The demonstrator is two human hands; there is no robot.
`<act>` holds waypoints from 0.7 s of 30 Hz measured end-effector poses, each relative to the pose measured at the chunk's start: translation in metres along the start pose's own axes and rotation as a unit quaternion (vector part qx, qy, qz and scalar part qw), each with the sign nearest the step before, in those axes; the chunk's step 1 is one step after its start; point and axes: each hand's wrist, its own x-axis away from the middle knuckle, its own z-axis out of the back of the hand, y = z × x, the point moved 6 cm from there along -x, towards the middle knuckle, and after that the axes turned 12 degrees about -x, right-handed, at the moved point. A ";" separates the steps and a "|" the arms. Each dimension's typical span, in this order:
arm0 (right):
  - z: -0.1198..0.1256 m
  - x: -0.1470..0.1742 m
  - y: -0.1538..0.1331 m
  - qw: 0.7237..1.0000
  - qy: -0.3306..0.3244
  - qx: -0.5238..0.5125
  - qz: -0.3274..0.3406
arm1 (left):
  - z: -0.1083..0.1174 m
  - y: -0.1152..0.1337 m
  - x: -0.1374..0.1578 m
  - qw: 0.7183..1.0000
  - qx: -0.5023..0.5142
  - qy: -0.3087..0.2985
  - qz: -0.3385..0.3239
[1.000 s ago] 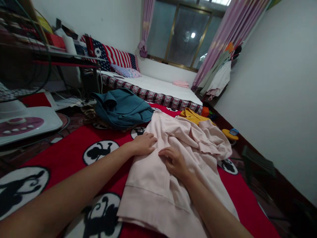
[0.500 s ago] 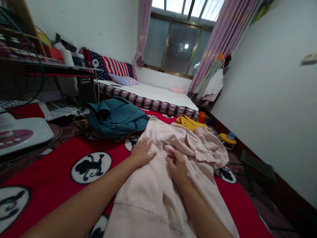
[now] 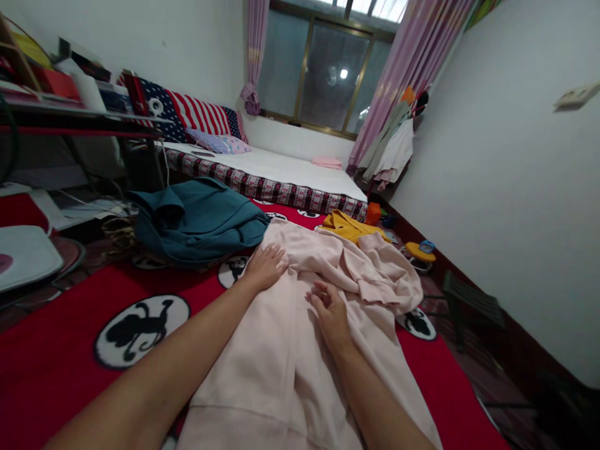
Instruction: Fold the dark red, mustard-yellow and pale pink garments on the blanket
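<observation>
1. Your left hand point(image 3: 265, 267) lies flat, palm down, fingers spread, on the left edge of the pale pink garment point(image 3: 290, 350). It grips nothing.
2. Your right hand point(image 3: 330, 312) rests on the garment's middle, fingers curled loosely toward a ridge of folds. The fingertips are partly turned away from the camera, so you cannot tell whether they pinch the cloth or only press on it.
3. The garment is spread on the red patterned blanket point(image 3: 60, 369), running from the bottom edge of the view up to a bunched heap beyond your right hand. Its near hem is cut off by the frame, and your forearms cover part of it.
4. A teal garment point(image 3: 197, 219) lies crumpled just left of the pink one, near your left hand. Its shape is hard to make out.
5. A yellow garment point(image 3: 349, 226) shows behind the pink heap, which hides its lower part.
6. The mattress point(image 3: 290, 172) lies farther back, under the window point(image 3: 323, 72).
7. Small items by the right wall are too small to identify.
</observation>
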 end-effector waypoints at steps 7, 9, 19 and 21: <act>0.014 -0.003 -0.045 0.984 0.017 0.096 0.149 | -0.008 -0.003 0.004 1.000 -0.001 0.027 -0.004; 0.023 -0.011 -0.067 0.947 0.023 0.210 0.241 | -0.007 -0.003 0.005 1.000 0.003 0.028 0.001; 0.095 -0.089 -0.069 0.743 -0.010 0.668 0.039 | 0.000 -0.002 0.007 0.999 0.034 0.025 0.003; 0.115 -0.098 -0.080 0.743 0.010 0.669 0.008 | 0.004 -0.003 0.007 0.997 0.065 0.051 0.001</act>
